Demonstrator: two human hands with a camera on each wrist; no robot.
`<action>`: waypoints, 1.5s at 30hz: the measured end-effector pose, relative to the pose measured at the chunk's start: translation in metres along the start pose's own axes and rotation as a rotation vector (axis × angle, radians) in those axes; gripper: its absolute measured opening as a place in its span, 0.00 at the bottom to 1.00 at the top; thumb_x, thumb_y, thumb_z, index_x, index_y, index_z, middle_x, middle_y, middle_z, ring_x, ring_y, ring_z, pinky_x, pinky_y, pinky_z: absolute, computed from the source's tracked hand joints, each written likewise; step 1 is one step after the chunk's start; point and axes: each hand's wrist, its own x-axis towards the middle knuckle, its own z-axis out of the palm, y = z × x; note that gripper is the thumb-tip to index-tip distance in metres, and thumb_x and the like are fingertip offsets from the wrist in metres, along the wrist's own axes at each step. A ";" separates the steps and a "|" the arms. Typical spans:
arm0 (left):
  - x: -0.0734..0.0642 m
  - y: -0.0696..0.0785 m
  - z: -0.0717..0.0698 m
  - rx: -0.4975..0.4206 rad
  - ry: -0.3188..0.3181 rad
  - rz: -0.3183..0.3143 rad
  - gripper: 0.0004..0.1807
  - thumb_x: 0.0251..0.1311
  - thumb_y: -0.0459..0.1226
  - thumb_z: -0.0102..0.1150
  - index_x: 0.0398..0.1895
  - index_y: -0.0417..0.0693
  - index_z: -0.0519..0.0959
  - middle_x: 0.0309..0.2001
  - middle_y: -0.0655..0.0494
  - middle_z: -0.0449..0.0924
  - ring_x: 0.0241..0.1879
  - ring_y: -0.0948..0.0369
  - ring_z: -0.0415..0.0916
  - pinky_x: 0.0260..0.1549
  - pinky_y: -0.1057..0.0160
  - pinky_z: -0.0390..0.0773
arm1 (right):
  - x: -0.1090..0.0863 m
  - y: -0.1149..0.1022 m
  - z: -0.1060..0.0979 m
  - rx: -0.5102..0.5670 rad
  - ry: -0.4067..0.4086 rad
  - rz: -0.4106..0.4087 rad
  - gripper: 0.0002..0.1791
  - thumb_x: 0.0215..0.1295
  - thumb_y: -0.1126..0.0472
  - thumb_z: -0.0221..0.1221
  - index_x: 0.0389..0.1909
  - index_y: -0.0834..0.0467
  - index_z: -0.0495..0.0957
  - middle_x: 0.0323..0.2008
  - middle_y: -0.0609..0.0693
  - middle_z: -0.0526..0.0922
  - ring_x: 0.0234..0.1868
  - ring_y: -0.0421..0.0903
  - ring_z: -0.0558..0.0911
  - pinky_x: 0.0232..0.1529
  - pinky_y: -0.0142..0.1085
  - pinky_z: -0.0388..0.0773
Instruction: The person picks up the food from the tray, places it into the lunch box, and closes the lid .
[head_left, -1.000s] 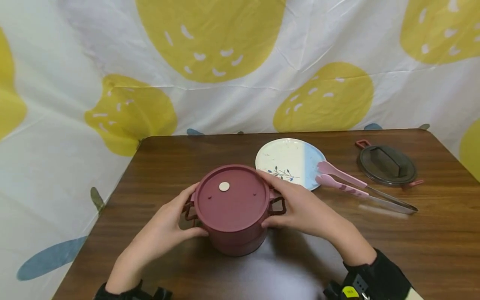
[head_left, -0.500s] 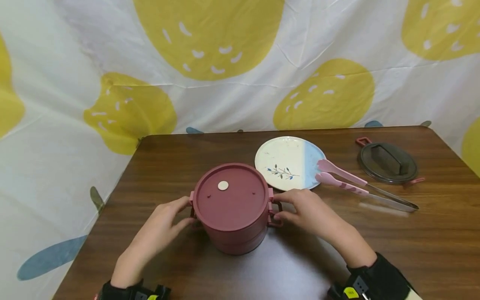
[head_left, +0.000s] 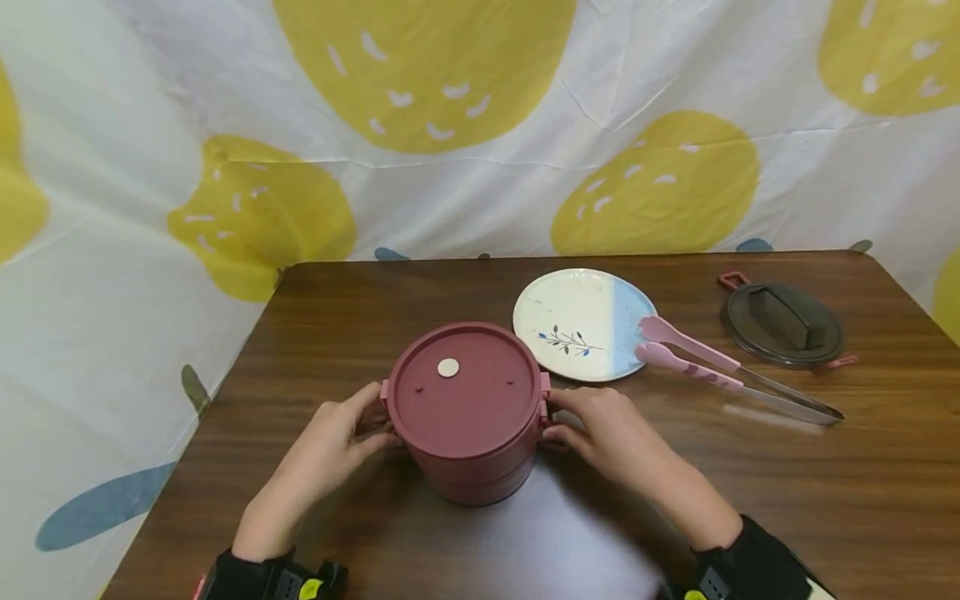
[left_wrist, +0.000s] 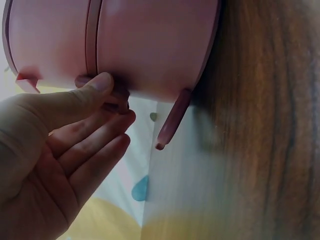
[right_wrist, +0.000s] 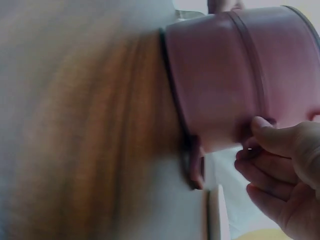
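Observation:
A maroon two-tier lunch pot (head_left: 465, 408) stands upright on the wooden table, its flat lid (head_left: 457, 417) on top with a small white disc. Pink side clips (head_left: 545, 383) stick out at the lid's rim. At the left side, my left hand (head_left: 326, 442) pinches the upper tier's loop handle (left_wrist: 119, 98) between thumb and fingers. My right hand (head_left: 618, 429) pinches the matching handle (right_wrist: 251, 144) on the right. Each lower-tier handle, such as the left one (left_wrist: 175, 119), is untouched. The pot's inside is hidden by the lid.
Behind the pot to the right lies a white and blue plate (head_left: 566, 308). Pink-tipped tongs (head_left: 720, 371) lean over its edge. Farther right sits a dark lid or shallow pan with red side handles (head_left: 783, 325). A lemon-patterned cloth (head_left: 450, 208) hangs behind the table.
My hands have slid down from the lid's rim to the upper tier's side handles and now pinch them. The pot stays in about the same place; the camera view shifts slightly.

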 end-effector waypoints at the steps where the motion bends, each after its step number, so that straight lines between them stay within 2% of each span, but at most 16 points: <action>1: -0.001 0.000 0.001 0.001 0.000 0.004 0.22 0.53 0.28 0.66 0.52 0.47 0.74 0.48 0.45 0.85 0.47 0.57 0.81 0.44 0.53 0.84 | -0.001 0.000 0.002 0.009 0.015 -0.002 0.18 0.52 0.59 0.69 0.45 0.59 0.82 0.36 0.51 0.88 0.37 0.47 0.85 0.37 0.47 0.84; 11: -0.002 -0.003 0.006 -0.015 0.032 0.048 0.20 0.52 0.25 0.66 0.49 0.42 0.74 0.48 0.42 0.84 0.45 0.57 0.82 0.41 0.56 0.85 | -0.010 0.003 0.015 0.096 0.123 0.007 0.19 0.53 0.63 0.68 0.47 0.60 0.81 0.40 0.53 0.88 0.42 0.45 0.84 0.41 0.47 0.84; 19: -0.004 -0.011 0.011 -0.084 0.075 0.046 0.19 0.51 0.24 0.66 0.47 0.40 0.74 0.45 0.41 0.85 0.44 0.57 0.82 0.40 0.57 0.85 | -0.009 0.004 0.025 0.293 0.137 0.068 0.19 0.54 0.66 0.68 0.49 0.59 0.79 0.41 0.52 0.88 0.44 0.40 0.83 0.48 0.45 0.83; 23: -0.005 -0.011 0.013 -0.090 0.088 0.044 0.19 0.51 0.24 0.65 0.47 0.39 0.73 0.45 0.40 0.85 0.45 0.56 0.82 0.40 0.56 0.85 | -0.010 0.003 0.026 0.349 0.131 0.095 0.20 0.54 0.67 0.67 0.49 0.60 0.78 0.42 0.53 0.88 0.46 0.41 0.83 0.50 0.45 0.82; 31: -0.009 -0.007 0.015 -0.081 0.098 0.001 0.19 0.54 0.24 0.64 0.49 0.39 0.73 0.49 0.39 0.83 0.47 0.54 0.81 0.43 0.55 0.84 | -0.008 0.000 0.022 0.300 0.105 0.108 0.19 0.56 0.64 0.66 0.50 0.58 0.78 0.41 0.51 0.88 0.45 0.40 0.83 0.49 0.46 0.82; 36: -0.013 -0.004 0.018 -0.086 0.126 -0.016 0.19 0.55 0.24 0.62 0.50 0.39 0.73 0.51 0.38 0.82 0.49 0.53 0.79 0.44 0.55 0.83 | -0.005 0.003 0.016 0.288 0.043 0.084 0.21 0.56 0.63 0.67 0.51 0.59 0.79 0.45 0.51 0.87 0.45 0.41 0.82 0.49 0.46 0.82; 41: -0.015 0.003 0.016 -0.102 0.148 0.020 0.24 0.55 0.21 0.60 0.57 0.37 0.69 0.55 0.36 0.78 0.54 0.50 0.76 0.49 0.54 0.80 | -0.007 0.012 0.002 0.240 0.011 0.117 0.23 0.56 0.60 0.67 0.54 0.58 0.79 0.49 0.52 0.85 0.51 0.45 0.80 0.53 0.49 0.79; 45: -0.015 0.014 0.008 -0.230 0.205 0.082 0.26 0.60 0.20 0.53 0.63 0.35 0.65 0.60 0.35 0.74 0.57 0.52 0.73 0.53 0.65 0.77 | -0.009 0.024 -0.018 0.205 0.040 0.155 0.23 0.57 0.59 0.66 0.55 0.59 0.79 0.51 0.54 0.84 0.54 0.47 0.79 0.54 0.51 0.78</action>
